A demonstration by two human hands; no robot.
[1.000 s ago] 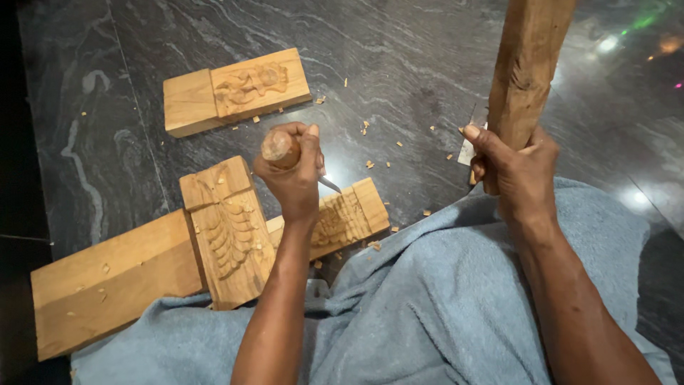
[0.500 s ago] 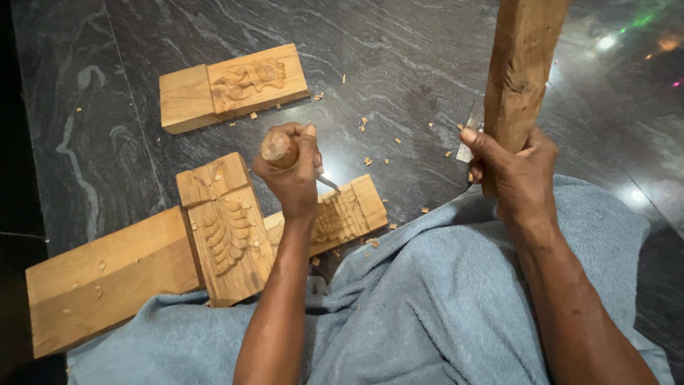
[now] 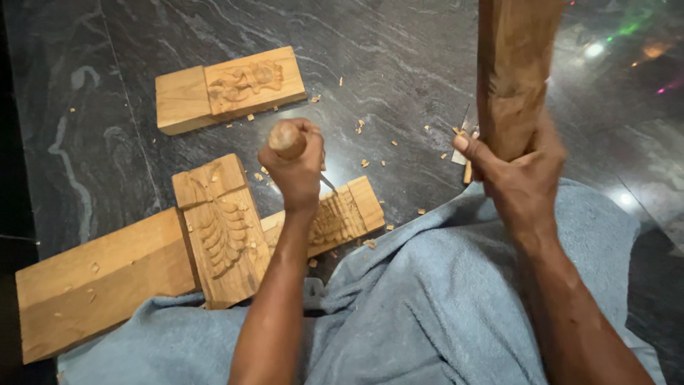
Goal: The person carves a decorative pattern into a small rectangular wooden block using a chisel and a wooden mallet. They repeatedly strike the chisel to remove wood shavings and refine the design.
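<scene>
Fingers (image 3: 308,146) of my left hand (image 3: 296,167) wrap tight around a chisel (image 3: 288,139), its blade meeting the carved wood block (image 3: 342,217) on the dark floor (image 3: 399,64). I see my right hand (image 3: 520,175) clench a raised wooden mallet (image 3: 514,71).

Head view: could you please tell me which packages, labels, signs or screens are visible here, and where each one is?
None are in view: only carved wooden blocks and wood chips on the dark stone floor, a grey-blue cloth and two hands with tools.
</scene>
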